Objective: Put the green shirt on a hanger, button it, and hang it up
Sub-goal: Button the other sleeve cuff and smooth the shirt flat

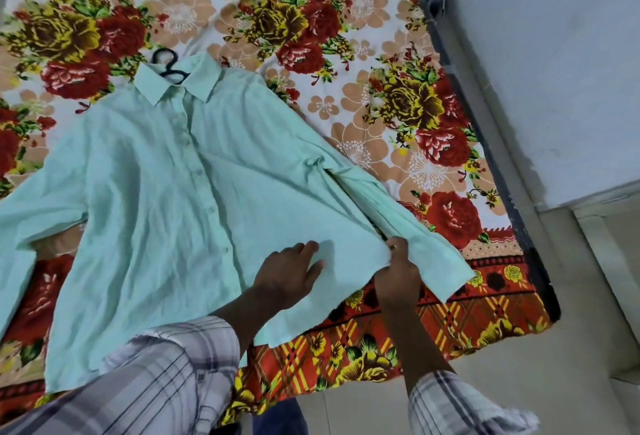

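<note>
The pale green shirt (pixel 180 199) lies face up and spread flat on a floral bedsheet (pixel 311 25), its front closed along the button line. A black hanger hook (pixel 169 65) sticks out above the collar; the rest of the hanger is hidden inside the shirt. My left hand (pixel 291 271) rests flat on the shirt's lower right front, fingers straight. My right hand (pixel 398 264) pinches the shirt's right side edge where the right sleeve (pixel 415 230) lies alongside it.
The bed's dark frame edge (pixel 485 143) runs down the right side, next to a grey wall (pixel 554 53). A light tiled floor (pixel 502 382) lies at the lower right. The left sleeve (pixel 31 212) reaches the picture's left edge.
</note>
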